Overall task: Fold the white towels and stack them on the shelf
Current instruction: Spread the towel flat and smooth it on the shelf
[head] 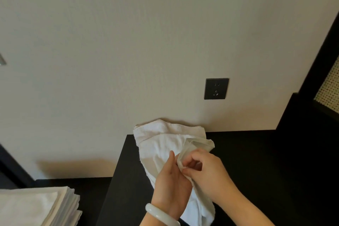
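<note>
While a corner of the white towel (165, 145) is being pinched between the curled fingers and thumb of the right hand (209, 170), the cloth is being steadied by the left hand (172, 180), its fingers being held straight against it (a pale bangle (159, 214) is being worn at that wrist); the towel itself is being worked on the dark tabletop (247, 161), its far end bunched against the wall (128, 42), its near end trailing toward the person.

No fold is being shown in it yet, so this piece is being judged as barely begun; a stack of folded towels (36, 205) is being kept on a lower dark surface (91, 187) at the left, and that share is being counted as done, though whether it is the shelf cannot be told.

The tabletop's left edge is being crowded by the towel; open room is being offered to the right, below the socket (216, 88).
</note>
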`<action>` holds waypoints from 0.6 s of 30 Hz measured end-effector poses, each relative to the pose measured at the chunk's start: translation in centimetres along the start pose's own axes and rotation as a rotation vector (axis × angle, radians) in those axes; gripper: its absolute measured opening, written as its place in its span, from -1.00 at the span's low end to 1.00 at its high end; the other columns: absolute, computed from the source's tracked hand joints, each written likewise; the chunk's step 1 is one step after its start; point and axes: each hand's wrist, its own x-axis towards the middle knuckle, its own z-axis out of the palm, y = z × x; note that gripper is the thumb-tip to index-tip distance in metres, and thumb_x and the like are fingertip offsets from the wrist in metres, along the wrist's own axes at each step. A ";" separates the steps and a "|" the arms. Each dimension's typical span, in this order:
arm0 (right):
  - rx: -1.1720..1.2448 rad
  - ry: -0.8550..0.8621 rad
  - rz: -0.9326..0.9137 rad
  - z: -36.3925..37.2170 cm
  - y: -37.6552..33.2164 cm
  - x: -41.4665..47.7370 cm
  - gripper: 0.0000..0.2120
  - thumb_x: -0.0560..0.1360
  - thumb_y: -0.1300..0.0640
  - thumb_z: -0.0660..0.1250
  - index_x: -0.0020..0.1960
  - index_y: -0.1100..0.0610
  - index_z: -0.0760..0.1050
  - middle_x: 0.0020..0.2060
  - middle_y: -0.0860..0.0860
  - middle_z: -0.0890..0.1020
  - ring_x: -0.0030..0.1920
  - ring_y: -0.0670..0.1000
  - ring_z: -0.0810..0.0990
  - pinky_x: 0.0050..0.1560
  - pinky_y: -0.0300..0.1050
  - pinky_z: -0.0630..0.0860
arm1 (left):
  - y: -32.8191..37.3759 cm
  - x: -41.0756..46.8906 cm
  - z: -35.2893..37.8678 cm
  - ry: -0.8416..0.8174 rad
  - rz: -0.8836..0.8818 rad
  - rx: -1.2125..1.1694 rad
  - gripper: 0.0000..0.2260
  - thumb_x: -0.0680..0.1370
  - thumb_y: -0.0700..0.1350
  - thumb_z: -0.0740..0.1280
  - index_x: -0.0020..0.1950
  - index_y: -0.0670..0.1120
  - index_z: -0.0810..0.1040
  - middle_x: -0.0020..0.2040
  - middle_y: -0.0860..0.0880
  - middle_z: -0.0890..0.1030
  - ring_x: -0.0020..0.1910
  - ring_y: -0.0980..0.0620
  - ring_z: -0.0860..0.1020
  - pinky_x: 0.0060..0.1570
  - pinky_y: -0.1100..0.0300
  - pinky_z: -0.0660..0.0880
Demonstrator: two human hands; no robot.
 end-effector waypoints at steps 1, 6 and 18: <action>0.017 0.012 0.005 -0.1 -0.1 -0.1 -0.79 0.46 0.17 0.51 -0.23 -0.11 0.59 -0.16 -0.23 0.61 -0.08 -0.32 0.55 -0.10 -0.49 0.44 | -0.1 -0.1 0.2 0.003 0.009 0.020 -0.51 0.66 0.02 0.07 0.37 -0.34 0.44 0.33 -0.36 0.48 0.35 -0.24 0.47 0.37 -0.07 0.35; 0.208 0.053 0.038 -1.7 0.0 -0.6 -0.81 0.42 0.25 0.53 -0.21 -0.03 0.64 -0.18 -0.20 0.66 -0.13 -0.19 0.64 -0.16 -0.39 0.52 | 0.3 0.3 0.6 0.039 0.058 0.128 -0.50 0.50 -0.28 0.22 0.45 -0.12 0.31 0.20 -0.40 0.55 0.20 -0.32 0.57 0.09 -0.10 0.58; -0.097 0.063 -0.027 -1.8 1.1 -1.0 -0.81 0.47 0.13 0.50 -0.11 -0.15 0.56 -0.07 -0.18 0.57 0.01 -0.34 0.52 -0.05 -0.45 0.49 | 0.0 0.3 1.0 0.025 0.036 0.044 -0.41 0.38 -0.44 0.16 0.40 -0.15 0.36 0.17 -0.42 0.56 0.15 -0.37 0.58 -0.05 -0.11 0.62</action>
